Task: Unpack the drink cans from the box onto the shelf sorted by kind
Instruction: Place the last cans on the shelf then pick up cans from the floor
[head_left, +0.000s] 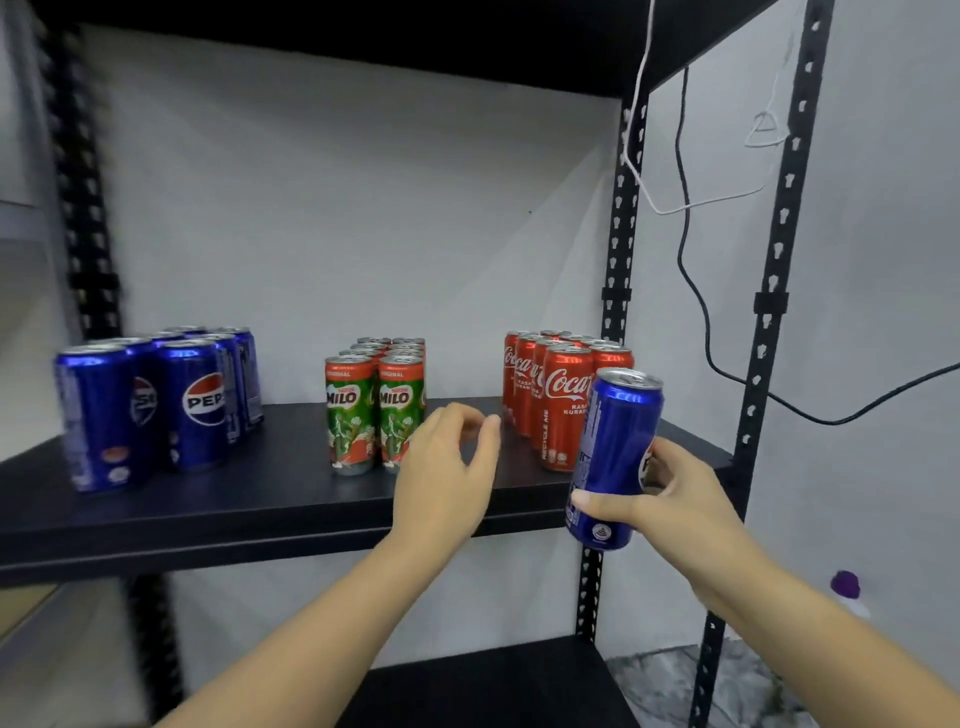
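Pepsi can (615, 457), blue and tilted slightly, is held in the right hand (670, 499) in front of the shelf's right end, with the thumb across its lower part and the fingers (655, 457) wrapped round the far side. It overlaps the nearest Coca-Cola cans in view; whether it touches them cannot be told. The left hand (444, 467) hovers over the front edge of the black shelf (270, 499), its fingers loosely curled and released, grasping nothing, just beside the front Milo cans (371, 410). On the shelf stand three separate groups, each upright in rows running back toward the white wall (337, 208): blue Pepsi cans (156, 400) on the left, green and red Milo cans in the middle, red Coca-Cola cans (558, 395) on the right. A black cable (696, 291) hangs beside the perforated right upright (621, 249).
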